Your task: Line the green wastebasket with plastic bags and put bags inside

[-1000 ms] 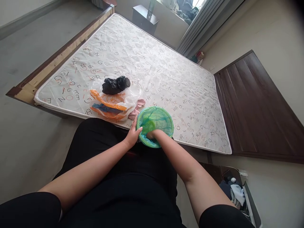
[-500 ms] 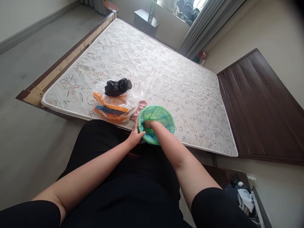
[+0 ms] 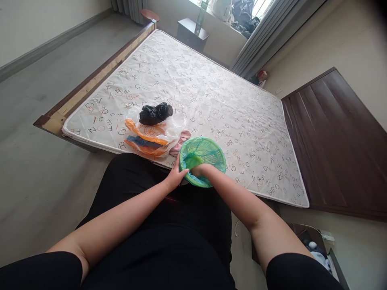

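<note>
A green mesh wastebasket, lined with a thin blue-green plastic bag, is held over my lap and tilted so that its mouth faces me. My left hand grips the rim on its left side, thumb over the edge. Inside the basket is my right hand, against the lining on the near side; its fingers are hidden. Just left of the basket, on the mattress, lie a pink cloth and an orange-and-white plastic bag. A black plastic bundle rests on top of that bag.
The wooden bed frame borders the mattress on the left, and a dark headboard stands at right. A bedside cabinet carrying a green bottle is at the far side. Low at right, a brown stand is near some clothes.
My right hand has moved from the left-middle of the basket's inside to its near side. The whole view has shifted slightly, and my left hand keeps its hold on the rim.
</note>
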The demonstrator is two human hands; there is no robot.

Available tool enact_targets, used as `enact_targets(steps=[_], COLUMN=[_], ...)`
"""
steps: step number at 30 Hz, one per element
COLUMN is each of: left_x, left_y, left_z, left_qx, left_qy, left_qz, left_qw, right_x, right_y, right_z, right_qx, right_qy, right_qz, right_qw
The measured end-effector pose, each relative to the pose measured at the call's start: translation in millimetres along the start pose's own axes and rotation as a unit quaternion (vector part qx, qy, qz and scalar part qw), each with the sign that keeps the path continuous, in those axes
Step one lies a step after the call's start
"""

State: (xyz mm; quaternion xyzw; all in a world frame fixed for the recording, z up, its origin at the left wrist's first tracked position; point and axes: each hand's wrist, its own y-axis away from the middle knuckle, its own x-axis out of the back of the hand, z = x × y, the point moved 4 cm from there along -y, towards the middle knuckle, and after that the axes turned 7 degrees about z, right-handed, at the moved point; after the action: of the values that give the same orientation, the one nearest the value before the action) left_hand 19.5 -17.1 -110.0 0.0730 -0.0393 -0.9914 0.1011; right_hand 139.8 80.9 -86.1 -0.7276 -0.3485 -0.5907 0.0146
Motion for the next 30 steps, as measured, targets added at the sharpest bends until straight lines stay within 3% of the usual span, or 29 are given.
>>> enact_targets(steps=[3, 5, 7, 9, 11, 13, 15, 17, 20, 22, 27, 30], left_x=[2, 3, 7, 14, 25, 42, 63, 87, 118, 131, 138, 132], left_y=[-1, -2, -4, -6, -11, -17, -26, -38, -61, -83, -149, -189], left_z=[-2, -1, 2, 6, 14, 28, 47, 70, 99, 113, 135, 143], left_qx=[0.0, -0.004, -0.004, -0.003, -0.016, -0.047, -0.087, -0.122, -0.144, -0.147, -0.106, -0.072], left_qy=[0.006, 0.018, 0.02, 0.002, -0.028, -0.071, -0.138, -0.227, -0.36, -0.428, -0.521, -0.542], left_qz=[-0.008, -0.012, 0.001, 0.031, 0.07, 0.121, 0.179, 0.229, 0.259, 0.263, 0.235, 0.238], left_qw=[1.0, 1.0, 1.0, 1.0, 0.997, 0.989, 0.97, 0.939, 0.885, 0.852, 0.814, 0.803], right_x=[11, 30, 54, 63, 55, 35, 9, -16, -39, -43, -39, -38], right_y=[24, 44, 74, 116, 162, 202, 229, 242, 245, 242, 235, 233], right_z=[4, 6, 10, 18, 28, 39, 48, 54, 57, 57, 63, 63], right_qx=[0.016, 0.03, 0.036, 0.023, -0.01, -0.062, -0.1, -0.11, -0.076, -0.054, -0.077, -0.069], right_qy=[-0.006, -0.027, -0.128, -0.205, -0.232, -0.242, -0.251, -0.255, -0.247, -0.244, -0.254, -0.246], right_qz=[-0.062, -0.02, 0.147, 0.275, 0.384, 0.447, 0.447, 0.406, 0.352, 0.345, 0.378, 0.375], right_qw=[0.998, 0.999, 0.98, 0.939, 0.894, 0.859, 0.853, 0.87, 0.9, 0.905, 0.887, 0.891])
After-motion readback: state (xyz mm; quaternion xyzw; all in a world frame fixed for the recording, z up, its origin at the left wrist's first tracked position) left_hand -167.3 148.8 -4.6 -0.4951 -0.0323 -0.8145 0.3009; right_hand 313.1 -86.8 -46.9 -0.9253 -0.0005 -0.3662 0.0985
